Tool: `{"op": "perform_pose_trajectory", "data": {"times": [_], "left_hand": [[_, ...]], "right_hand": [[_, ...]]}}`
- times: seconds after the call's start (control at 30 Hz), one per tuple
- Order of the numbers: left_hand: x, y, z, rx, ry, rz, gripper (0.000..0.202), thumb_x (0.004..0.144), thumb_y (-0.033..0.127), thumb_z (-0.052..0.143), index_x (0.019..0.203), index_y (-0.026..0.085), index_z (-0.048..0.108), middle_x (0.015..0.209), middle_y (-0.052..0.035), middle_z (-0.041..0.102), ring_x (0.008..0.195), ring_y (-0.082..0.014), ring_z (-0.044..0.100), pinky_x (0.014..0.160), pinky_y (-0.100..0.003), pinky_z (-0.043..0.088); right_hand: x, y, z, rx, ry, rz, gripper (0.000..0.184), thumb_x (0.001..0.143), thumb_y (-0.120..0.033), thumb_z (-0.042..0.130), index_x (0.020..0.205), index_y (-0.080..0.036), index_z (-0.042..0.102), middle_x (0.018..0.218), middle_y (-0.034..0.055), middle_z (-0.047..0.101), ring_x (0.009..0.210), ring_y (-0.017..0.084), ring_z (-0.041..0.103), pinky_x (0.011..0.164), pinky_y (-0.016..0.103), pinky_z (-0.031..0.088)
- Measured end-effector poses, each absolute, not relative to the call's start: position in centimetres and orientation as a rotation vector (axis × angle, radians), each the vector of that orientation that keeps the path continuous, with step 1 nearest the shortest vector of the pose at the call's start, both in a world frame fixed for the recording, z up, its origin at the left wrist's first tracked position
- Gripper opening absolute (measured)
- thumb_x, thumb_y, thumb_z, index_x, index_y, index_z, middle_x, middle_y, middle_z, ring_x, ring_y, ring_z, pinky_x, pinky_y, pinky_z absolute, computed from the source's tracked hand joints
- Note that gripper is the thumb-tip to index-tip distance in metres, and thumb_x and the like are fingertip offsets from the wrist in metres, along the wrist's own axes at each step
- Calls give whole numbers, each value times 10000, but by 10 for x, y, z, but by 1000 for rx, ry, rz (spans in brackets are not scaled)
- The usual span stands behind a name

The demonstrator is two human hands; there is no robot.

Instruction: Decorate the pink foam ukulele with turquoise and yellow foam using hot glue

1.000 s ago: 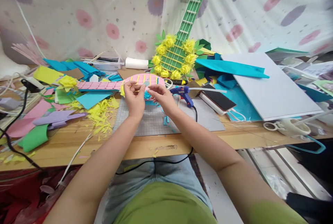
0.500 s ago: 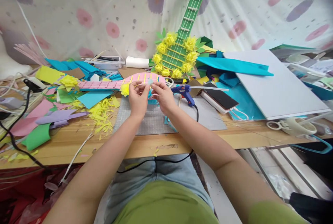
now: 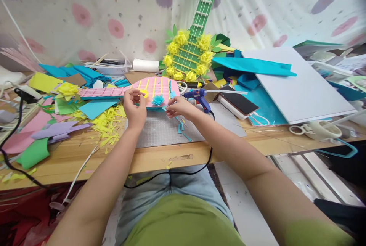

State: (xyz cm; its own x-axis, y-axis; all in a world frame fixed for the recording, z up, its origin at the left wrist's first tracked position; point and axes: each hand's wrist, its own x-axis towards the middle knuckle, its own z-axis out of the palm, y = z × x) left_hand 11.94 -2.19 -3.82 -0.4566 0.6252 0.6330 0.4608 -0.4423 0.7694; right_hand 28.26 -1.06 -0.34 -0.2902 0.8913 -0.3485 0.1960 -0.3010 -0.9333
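Observation:
A pink paper ukulele (image 3: 134, 86) with yellow strips lies across the desk, its neck pointing left. On its near side sits a blue paper flower (image 3: 157, 100). My left hand (image 3: 135, 110) is at the ukulele's body, beside a yellow flower (image 3: 145, 93) that it partly covers; its fingers are curved, with thumb and forefinger a little apart. To the right of the blue flower, my right hand (image 3: 180, 107) pinches a small pale blue paper piece (image 3: 165, 107). A blue glue gun (image 3: 200, 99) rests just beyond that hand, a glue stick protruding from its back.
Behind stands a green ukulele (image 3: 187, 61) ringed with yellow flowers. Yellow scraps (image 3: 107, 126) and coloured paper cover the left side. A grey cutting mat (image 3: 154, 135) lies under the work. Rightward are a phone (image 3: 238, 103) on a white block, a white board (image 3: 303, 86) and a cup (image 3: 320, 129).
My hands have moved apart, the left one leftward to the yellow flower. The blue flower, hidden behind my fingers before, now shows on the ukulele. The view has shifted slightly.

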Motion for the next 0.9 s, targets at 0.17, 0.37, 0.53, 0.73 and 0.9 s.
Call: {"op": "perform_pose_trajectory", "data": {"times": [0.17,0.37,0.53,0.73,0.9], "left_hand": [[110,-23,-48,1611,1656,2047,148,772,184,501,908,211,448,828,-16,590,710,-121,570,707,-276,463],[103,-26,-49,1581,1728,2041,143,776,188,489,906,213,436,834,-15,586,690,-117,560,703,-277,461],[105,-32,-47,1623,1736,2015,157,768,201,514,911,213,450,824,-7,579,676,-115,559,682,-271,454],[106,-35,-47,1652,1767,1992,163,763,196,512,916,211,457,831,-10,577,699,-121,563,680,-268,453],[106,-35,-50,1787,1744,1924,275,721,174,539,980,207,454,912,-50,574,813,-165,567,766,-324,453]], "right_hand": [[278,-6,-3,-1441,-1376,1608,359,733,2,628,777,-219,348,509,-43,573,438,102,562,462,248,533],[271,2,-1,-1407,-1408,1562,467,623,-26,748,786,-227,359,471,-66,546,400,116,543,427,268,527],[268,5,4,-1471,-1479,1550,372,677,3,665,704,-218,367,441,-28,561,406,114,546,396,228,502],[269,8,6,-1486,-1503,1597,324,683,14,635,639,-194,391,466,9,598,421,97,546,412,209,504],[269,11,7,-1515,-1518,1597,288,688,16,626,678,-192,427,479,13,603,420,96,535,412,214,499]]}}
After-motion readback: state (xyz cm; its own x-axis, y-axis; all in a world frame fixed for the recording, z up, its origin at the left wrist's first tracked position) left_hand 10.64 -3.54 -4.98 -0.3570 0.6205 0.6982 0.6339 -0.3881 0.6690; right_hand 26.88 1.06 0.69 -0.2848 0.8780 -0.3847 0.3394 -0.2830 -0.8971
